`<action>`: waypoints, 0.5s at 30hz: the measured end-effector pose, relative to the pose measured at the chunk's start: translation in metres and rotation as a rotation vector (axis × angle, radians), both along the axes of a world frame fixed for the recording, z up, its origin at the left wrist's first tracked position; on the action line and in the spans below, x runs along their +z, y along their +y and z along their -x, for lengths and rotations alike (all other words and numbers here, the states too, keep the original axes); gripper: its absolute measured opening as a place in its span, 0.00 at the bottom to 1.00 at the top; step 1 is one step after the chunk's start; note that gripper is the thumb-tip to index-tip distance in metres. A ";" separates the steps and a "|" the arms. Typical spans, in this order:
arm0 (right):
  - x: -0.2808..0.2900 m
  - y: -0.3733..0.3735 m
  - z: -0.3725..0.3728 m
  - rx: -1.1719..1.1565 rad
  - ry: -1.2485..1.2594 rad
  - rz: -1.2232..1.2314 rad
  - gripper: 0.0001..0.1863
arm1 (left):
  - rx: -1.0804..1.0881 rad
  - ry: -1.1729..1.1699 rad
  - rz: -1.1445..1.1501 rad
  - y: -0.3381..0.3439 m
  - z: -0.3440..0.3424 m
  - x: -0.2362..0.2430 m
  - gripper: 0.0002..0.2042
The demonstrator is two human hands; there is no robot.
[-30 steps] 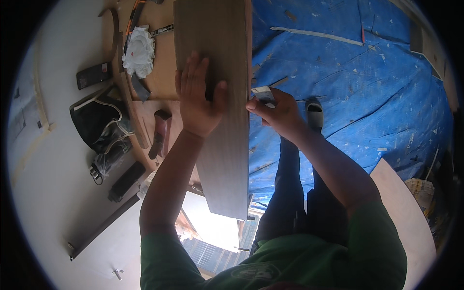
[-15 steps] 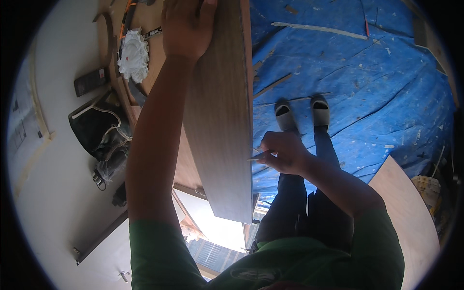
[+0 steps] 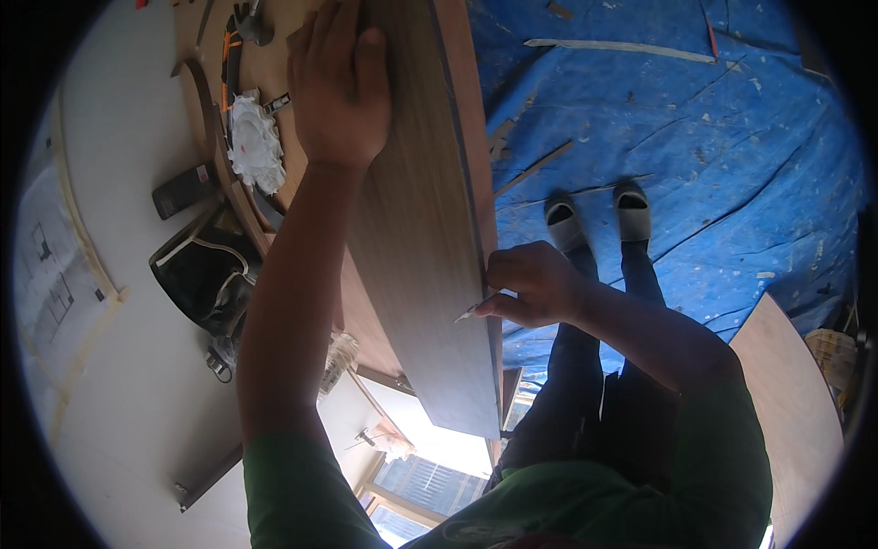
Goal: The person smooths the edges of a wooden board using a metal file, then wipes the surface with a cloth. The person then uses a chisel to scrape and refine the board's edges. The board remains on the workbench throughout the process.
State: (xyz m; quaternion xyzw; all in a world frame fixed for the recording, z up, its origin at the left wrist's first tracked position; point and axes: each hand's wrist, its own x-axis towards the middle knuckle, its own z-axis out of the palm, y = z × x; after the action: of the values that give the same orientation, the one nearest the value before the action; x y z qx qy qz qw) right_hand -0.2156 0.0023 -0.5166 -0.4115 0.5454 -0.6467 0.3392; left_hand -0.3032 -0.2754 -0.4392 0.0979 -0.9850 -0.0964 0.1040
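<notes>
A long wood-grain board (image 3: 416, 229) runs from the far side toward me, with a reddish-brown edge on its right. My left hand (image 3: 340, 101) lies flat on the far part of this board, fingers stretched forward and thumb apart. At the right edge of the board, my right hand (image 3: 538, 285) is closed in a pinch on a thin pointed metal tool (image 3: 466, 315). The tool's tip points left over the board's face; its exact kind is too small to tell, and most of it is hidden in the fingers.
Left of the board lie a crumpled white bundle (image 3: 257, 144), a black-and-orange handle (image 3: 230, 69), a dark box (image 3: 185, 190) and a black pouch (image 3: 206, 265). Blue tarp (image 3: 658, 119) covers the floor on the right, with wood strips on it. A plywood sheet (image 3: 791, 393) stands at the lower right.
My view has shifted a little. My left hand sits slightly nearer to me on the board. My right hand has moved against the board's edge, the tool now tilted over its face.
</notes>
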 end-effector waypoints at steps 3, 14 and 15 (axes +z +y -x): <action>0.001 -0.021 0.040 -0.036 0.012 -0.031 0.19 | -0.009 0.004 0.016 -0.002 -0.001 -0.002 0.25; -0.003 -0.089 0.165 -0.236 -0.504 -0.291 0.36 | -0.023 0.058 0.052 -0.004 0.000 -0.004 0.23; -0.003 -0.085 0.169 -0.200 -0.675 -0.284 0.37 | -0.026 0.062 0.051 -0.005 0.000 -0.004 0.23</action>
State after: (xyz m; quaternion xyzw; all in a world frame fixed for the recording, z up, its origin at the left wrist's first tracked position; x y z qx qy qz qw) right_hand -0.3844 -0.0824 -0.5196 -0.0688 0.5247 -0.6936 0.4887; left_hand -0.3037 -0.2807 -0.4432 0.0793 -0.9847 -0.0757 0.1357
